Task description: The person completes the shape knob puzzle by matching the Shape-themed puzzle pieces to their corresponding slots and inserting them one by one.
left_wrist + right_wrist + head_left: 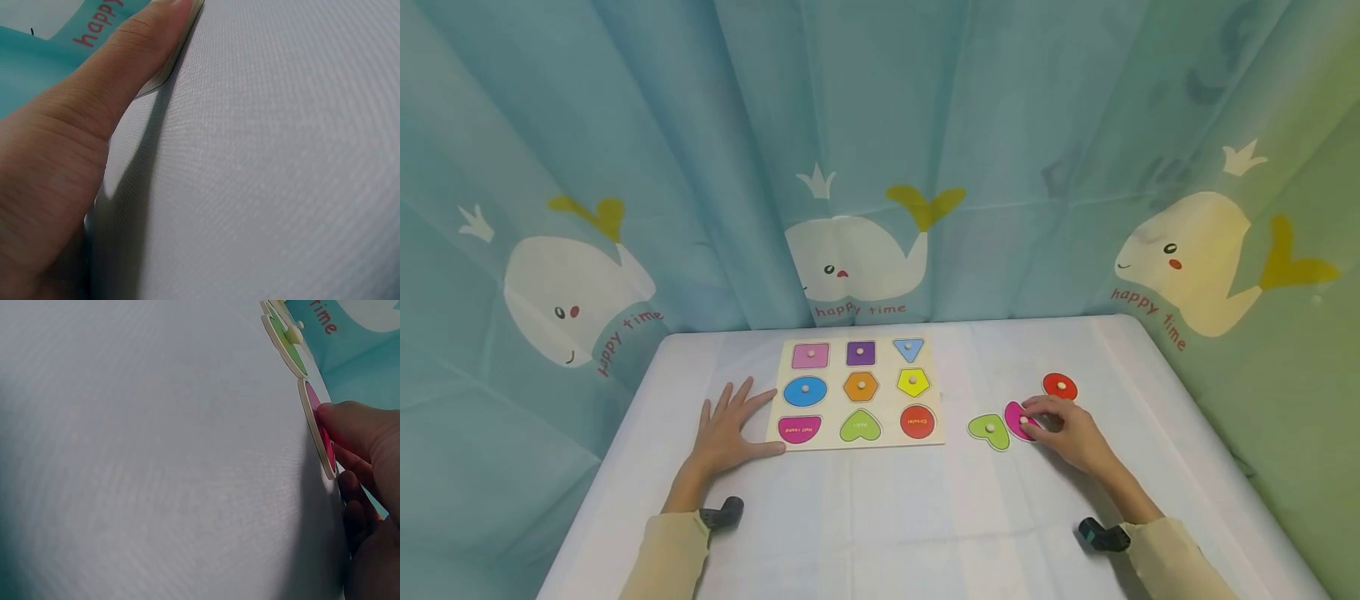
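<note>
In the head view my left hand (724, 433) spreads its fingers at the left edge of a cream shape puzzle board (835, 371). Its thumb touches the near left corner, and the left wrist view shows that thumb (94, 94) along the edge. My right hand (1075, 437) pinches the knob of a magenta half-round puzzle piece (1014, 412) on the table, right of the board. Thumb and fingers meet over this piece (312, 397) in the right wrist view. Just left of it lies a green heart piece (983, 429); a red round piece (1070, 386) lies beyond the right hand.
Knobbed pieces fill the board's back two rows, among them a blue oval (793, 392) and an orange hexagon (861, 395). Its front row shows printed half-round, heart and circle recesses without knobs. A white cloth covers the table (887, 517); a whale-print curtain (865, 83) hangs behind.
</note>
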Motion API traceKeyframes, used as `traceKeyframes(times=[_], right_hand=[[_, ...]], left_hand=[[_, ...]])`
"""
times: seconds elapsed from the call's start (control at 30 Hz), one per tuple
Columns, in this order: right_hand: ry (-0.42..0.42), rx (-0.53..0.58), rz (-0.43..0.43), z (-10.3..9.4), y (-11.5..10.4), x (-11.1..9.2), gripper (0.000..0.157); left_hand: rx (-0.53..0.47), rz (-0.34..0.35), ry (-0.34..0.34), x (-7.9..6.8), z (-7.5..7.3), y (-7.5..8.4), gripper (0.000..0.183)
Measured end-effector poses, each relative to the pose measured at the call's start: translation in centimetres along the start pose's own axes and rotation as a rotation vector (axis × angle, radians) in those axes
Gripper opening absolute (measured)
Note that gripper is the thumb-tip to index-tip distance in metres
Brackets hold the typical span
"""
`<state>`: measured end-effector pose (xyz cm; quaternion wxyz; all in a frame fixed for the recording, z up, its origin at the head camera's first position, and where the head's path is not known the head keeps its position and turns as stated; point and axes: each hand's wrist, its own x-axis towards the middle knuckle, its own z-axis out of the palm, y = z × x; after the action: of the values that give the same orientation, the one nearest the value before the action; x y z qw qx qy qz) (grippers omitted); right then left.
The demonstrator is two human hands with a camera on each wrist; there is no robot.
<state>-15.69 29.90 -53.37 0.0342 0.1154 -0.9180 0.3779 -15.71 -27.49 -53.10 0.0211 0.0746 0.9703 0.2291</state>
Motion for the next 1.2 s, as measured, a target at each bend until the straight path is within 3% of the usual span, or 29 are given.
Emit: traceKeyframes(times=[0.97, 1.2], right_hand=[[0.017, -0.018, 0.059, -0.17, -0.2, 0.05, 0.013], [0.052, -0.045, 0.005, 0.17, -0.49, 0.07, 0.014]], left_hand=[[-0.016, 0.02, 0.017, 0.17, -0.36, 0.21, 0.099], [-0.018, 0.011, 0.003, -0.42, -0.16, 0.19, 0.1]])
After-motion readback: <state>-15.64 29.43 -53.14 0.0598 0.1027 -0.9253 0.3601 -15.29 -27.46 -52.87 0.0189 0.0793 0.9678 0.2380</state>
